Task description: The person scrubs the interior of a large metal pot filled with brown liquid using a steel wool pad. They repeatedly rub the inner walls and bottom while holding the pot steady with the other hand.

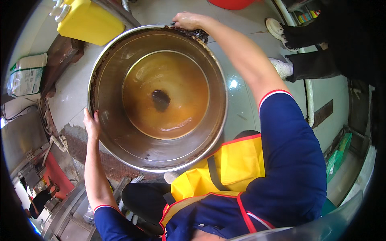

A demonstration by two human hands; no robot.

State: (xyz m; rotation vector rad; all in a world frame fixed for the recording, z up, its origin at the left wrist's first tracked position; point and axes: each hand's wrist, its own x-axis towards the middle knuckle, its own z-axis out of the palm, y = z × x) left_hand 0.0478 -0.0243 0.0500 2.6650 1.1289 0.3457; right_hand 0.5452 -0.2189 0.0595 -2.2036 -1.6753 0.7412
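A large round stainless steel pot stands before me, its inner wall stained brown, with shallow amber liquid and a dark patch at the bottom. Dark, crusty residue lines parts of the rim. My left hand grips the rim at the left, thumb inside the wall. At the far rim, my right hand is closed on a dark scrubbing pad, which lies partly over the edge; its exact shape is partly hidden.
A yellow plastic jerrycan stands beyond the pot at the upper left, near a white-and-green package. Another person's shoes are on the tiled floor at the right. A red container is at the top edge.
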